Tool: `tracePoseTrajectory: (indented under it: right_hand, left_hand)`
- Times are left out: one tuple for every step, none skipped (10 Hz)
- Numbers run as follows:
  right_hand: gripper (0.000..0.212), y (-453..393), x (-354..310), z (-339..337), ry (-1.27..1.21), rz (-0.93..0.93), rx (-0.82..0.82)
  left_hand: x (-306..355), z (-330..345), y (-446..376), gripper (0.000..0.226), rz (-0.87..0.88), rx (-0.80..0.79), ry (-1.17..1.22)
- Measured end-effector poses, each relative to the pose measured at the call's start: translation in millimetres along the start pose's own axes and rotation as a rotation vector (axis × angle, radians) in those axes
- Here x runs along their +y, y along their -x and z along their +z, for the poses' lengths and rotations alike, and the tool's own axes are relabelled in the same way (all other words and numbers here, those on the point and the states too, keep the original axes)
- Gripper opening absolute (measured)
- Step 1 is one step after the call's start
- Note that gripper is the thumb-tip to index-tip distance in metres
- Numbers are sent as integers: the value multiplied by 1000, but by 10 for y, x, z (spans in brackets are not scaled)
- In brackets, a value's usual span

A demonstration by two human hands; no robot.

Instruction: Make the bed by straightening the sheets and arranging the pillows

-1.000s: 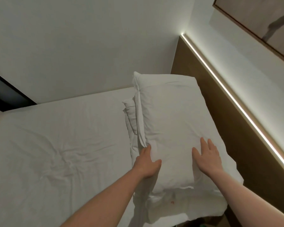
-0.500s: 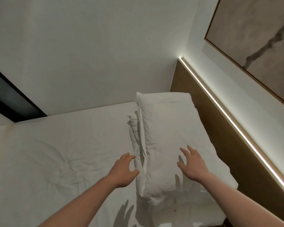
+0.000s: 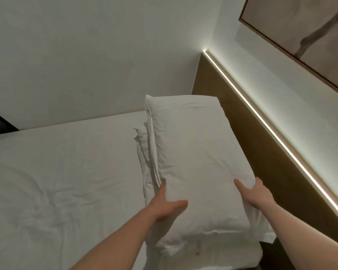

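Observation:
A white top pillow (image 3: 193, 162) lies stacked on a second white pillow (image 3: 144, 158), against the headboard on the bed's right side. My left hand (image 3: 166, 203) grips the top pillow's near left edge, thumb on top and fingers tucked along the side. At the near right edge my right hand (image 3: 256, 193) holds it the same way, thumb on top and fingers wrapped round the side. The white fitted sheet (image 3: 57, 191) is creased in the middle of the bed.
A wooden headboard (image 3: 261, 152) with a lit LED strip (image 3: 281, 145) runs along the right. A framed picture (image 3: 310, 36) hangs above it. A white wall borders the bed's far side, with a dark frame (image 3: 0, 121) at the left.
Both hands hovered off the pillow with spread fingers half a second ago. They have come back down and now grip its near corners on either side.

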State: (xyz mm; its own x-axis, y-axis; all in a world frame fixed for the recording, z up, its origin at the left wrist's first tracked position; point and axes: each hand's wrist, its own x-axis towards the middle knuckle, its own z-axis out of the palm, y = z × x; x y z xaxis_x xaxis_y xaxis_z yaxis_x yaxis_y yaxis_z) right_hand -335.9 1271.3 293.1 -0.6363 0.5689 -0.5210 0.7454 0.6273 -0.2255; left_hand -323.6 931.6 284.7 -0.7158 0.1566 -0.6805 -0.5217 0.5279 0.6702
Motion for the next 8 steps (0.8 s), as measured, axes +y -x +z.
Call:
tracePoseTrajectory:
  right_hand:
    - [26,-121,8,-147,-164,-154,175]
    - [23,-101,-7,-300,-329,-257,449]
    - [19,-81,30,-400,-312,-214,553]
    - [24,-129,217,-391,-140,17,375]
    - [56,-9,194,-260,-81,73,165]
    - [60,300,-69,-81,32,-207,155]
    - [57,683,-400,86,33,-399,100]
    - [53,1149,-777,120,-89,-572,29]
  left_hand:
    - [99,234,-9,112,60,97,-41]
    - [230,392,158,90,166,211,41]
    - [336,503,263,85,188,189,51]
    - [310,509,253,87,172,73,-42]
    - [264,382,272,84,146,-10,-120]
    - [236,252,337,81,150,-51,-192]
    - [278,16,504,73,159,8,-281]
    - [331,-384,836,67,307,128,-414]
